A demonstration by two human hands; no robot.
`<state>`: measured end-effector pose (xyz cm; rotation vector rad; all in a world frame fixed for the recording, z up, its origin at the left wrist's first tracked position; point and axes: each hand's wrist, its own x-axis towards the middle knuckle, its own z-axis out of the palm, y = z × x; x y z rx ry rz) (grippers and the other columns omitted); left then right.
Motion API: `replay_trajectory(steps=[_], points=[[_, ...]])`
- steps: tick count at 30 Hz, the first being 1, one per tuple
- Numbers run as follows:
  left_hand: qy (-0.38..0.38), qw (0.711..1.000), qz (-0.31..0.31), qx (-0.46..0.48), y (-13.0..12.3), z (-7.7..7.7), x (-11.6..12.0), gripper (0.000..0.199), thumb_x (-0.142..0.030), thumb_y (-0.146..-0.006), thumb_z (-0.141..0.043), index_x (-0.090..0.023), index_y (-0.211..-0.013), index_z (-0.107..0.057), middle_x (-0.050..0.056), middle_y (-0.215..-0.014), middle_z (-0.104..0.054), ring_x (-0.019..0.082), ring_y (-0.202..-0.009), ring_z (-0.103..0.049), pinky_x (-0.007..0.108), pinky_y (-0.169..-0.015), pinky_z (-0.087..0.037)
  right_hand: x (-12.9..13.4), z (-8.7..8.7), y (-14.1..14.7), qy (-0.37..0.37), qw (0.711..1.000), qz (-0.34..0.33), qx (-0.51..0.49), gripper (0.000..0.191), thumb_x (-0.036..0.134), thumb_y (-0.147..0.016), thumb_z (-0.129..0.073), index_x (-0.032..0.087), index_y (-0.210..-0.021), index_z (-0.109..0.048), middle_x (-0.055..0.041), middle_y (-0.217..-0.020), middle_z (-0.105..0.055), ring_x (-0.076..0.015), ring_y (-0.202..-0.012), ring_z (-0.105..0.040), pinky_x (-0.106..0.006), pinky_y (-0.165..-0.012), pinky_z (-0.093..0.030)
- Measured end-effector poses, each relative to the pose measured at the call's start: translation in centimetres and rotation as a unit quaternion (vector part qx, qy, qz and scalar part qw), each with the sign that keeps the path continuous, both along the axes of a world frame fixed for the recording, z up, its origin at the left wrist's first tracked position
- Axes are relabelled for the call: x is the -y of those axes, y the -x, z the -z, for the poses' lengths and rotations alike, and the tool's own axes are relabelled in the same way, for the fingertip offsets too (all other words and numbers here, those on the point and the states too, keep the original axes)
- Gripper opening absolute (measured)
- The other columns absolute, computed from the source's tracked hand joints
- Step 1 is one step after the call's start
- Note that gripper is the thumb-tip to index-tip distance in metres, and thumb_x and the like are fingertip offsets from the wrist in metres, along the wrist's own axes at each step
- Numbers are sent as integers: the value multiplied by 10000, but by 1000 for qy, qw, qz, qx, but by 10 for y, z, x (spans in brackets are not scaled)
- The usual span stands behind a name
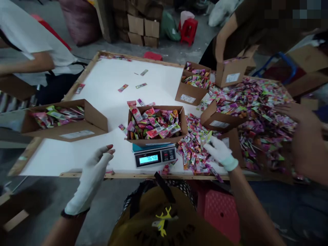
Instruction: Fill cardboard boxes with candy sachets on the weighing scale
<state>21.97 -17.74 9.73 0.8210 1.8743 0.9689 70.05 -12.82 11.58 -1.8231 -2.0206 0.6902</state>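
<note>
A small digital scale with a lit blue display stands near the table's front edge. On it rests an open cardboard box heaped with small, colourful wrapped packets. My left hand, in a white glove with bare fingertips, hovers left of the scale, fingers apart and holding nothing. To the right, my gloved right hand is over a loose pile of packets. Its fingertips are closed on a small green packet, slightly blurred.
A filled carton sits at left, and another filled box behind the scale. A tilted box lies in the large packet heap at right. Co-workers are at the left, far right and right side. A red stool is below the edge.
</note>
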Motion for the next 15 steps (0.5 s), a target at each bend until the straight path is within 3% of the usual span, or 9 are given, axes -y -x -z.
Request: replay_trajectory(steps=[4, 6, 7, 9, 12, 14, 15], points=[[-17, 1000, 22, 11, -4, 0, -9, 694, -559, -732, -748, -173, -1307, -695, 139, -1234, -765, 366, -1296, -663, 525, -1201, -443, -40, -90, 62, -165, 976, -135, 33, 244, 433, -979, -594, 204, -978, -677, -76, -939, -723, -239, -880, -657, -371, -873, -523], [-21, 999, 35, -1, -2, -3, -10, 684, -574, -739, -731, -179, -1297, -705, 127, -1236, -765, 357, -1271, -677, 512, -1198, -450, -59, -112, 98, -203, 961, -181, 40, 303, 448, -965, -629, 208, -1135, -703, -92, -1084, -742, -271, -1009, -674, -405, -956, -532], [-20, 999, 39, -7, 1, -4, -8, 689, -586, -743, -724, -180, -1300, -707, 126, -1240, -765, 357, -1254, -684, 514, -1192, -456, -66, -115, 111, -217, 958, -187, 32, 355, 462, -963, -640, 211, -1206, -700, -96, -1139, -743, -281, -1055, -674, -419, -986, -534], [-12, 999, 41, -23, 12, -4, -2, 715, -614, -747, -716, -183, -1318, -704, 133, -1240, -766, 363, -1229, -695, 531, -1180, -465, -73, -104, 118, -231, 960, -156, -5, 427, 483, -976, -635, 213, -1303, -683, -105, -1211, -740, -283, -1097, -681, -430, -1020, -538], [20, 999, 14, -48, 34, 1, 15, 712, -611, -766, -713, -202, -1349, -697, 140, -1252, -771, 362, -1263, -684, 541, -1194, -450, -70, -52, 85, -194, 979, -35, -56, 457, 478, -1001, -586, 193, -1349, -672, -131, -1267, -739, -285, -1131, -694, -435, -1056, -534], [42, 997, -7, -57, 46, 4, 28, 685, -584, -791, -697, -206, -1362, -689, 149, -1286, -766, 349, -1279, -684, 526, -1191, -457, -63, -2, 47, -83, 995, 60, -12, 451, 445, -1000, -562, 162, -1327, -688, -161, -1288, -733, -305, -1208, -674, -436, -1099, -503], [46, 997, -12, -67, 51, 4, 34, 677, -583, -806, -680, -200, -1364, -686, 157, -1290, -765, 345, -1266, -693, 519, -1176, -473, -57, 24, 29, 16, 992, 114, 48, 450, 401, -1000, -548, 148, -1344, -687, -176, -1315, -720, -303, -1259, -654, -412, -1124, -477]])
